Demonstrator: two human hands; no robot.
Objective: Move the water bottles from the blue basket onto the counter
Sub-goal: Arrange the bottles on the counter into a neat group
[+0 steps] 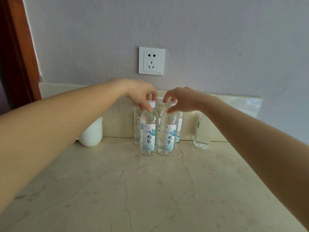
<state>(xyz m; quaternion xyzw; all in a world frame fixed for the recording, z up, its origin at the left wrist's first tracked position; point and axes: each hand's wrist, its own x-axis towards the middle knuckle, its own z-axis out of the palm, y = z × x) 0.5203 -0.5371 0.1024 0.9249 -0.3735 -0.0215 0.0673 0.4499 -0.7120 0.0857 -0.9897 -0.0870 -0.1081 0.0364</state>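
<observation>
On the counter, your left hand pinches the cap of the front left bottle; your right hand curls round the neck of the front right bottle. Close behind stand the rear bottles, flanked by a white cup; a wall socket sits above.

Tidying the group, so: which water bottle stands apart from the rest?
The far-right bottle, standing alone by the backsplash. The others cluster together below the wall socket.

White socket plate on grey wall, centre. White cup at left, near marble backsplash. Brown wooden door frame along left edge.
</observation>
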